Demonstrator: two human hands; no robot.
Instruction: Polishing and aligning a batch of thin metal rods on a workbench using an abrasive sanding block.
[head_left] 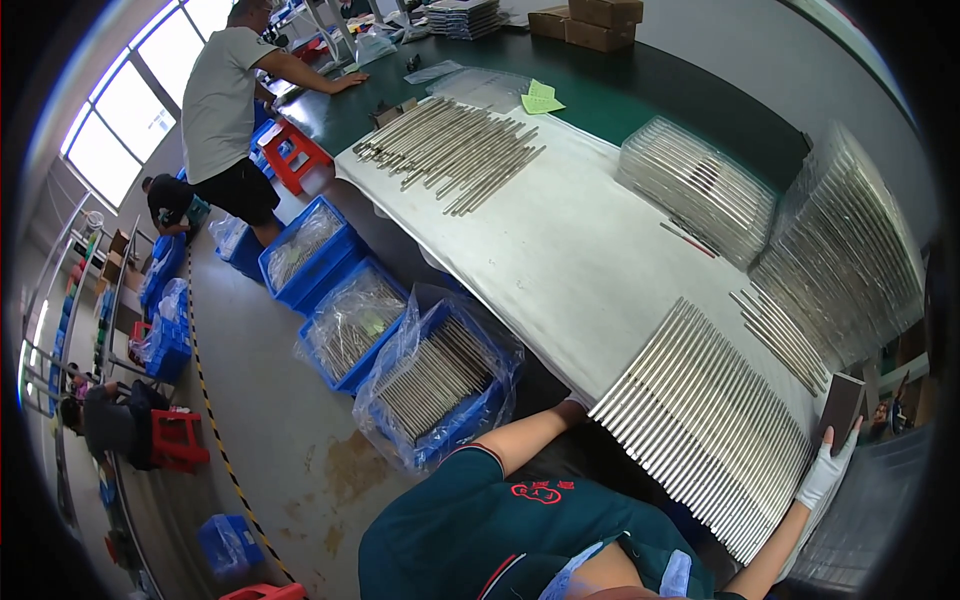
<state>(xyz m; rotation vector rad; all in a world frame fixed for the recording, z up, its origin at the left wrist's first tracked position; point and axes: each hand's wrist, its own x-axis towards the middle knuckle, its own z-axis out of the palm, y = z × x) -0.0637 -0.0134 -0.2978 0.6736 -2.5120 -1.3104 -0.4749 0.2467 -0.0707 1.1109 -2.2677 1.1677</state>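
Note:
A wide row of slim metal rods (710, 430) lies side by side on the white-covered table right in front of me. My right hand (826, 472), in a white glove with bare fingertips, is at the right end of the row. Its fingers grip the lower end of a dark brown rectangular block (844, 402). My left hand (574, 410) is at the table's near edge, beside the left end of the row; its fingers are mostly hidden. Several loose rods (780, 340) lie just beyond the row, close to the block.
Clear plastic trays of rods (697, 185) and a tall stack of clear trays (845, 250) stand at the right. More rods (450, 150) lie at the table's far end. Blue bins (440, 375) with bagged rods line the floor left. A person (222, 110) leans on the green table.

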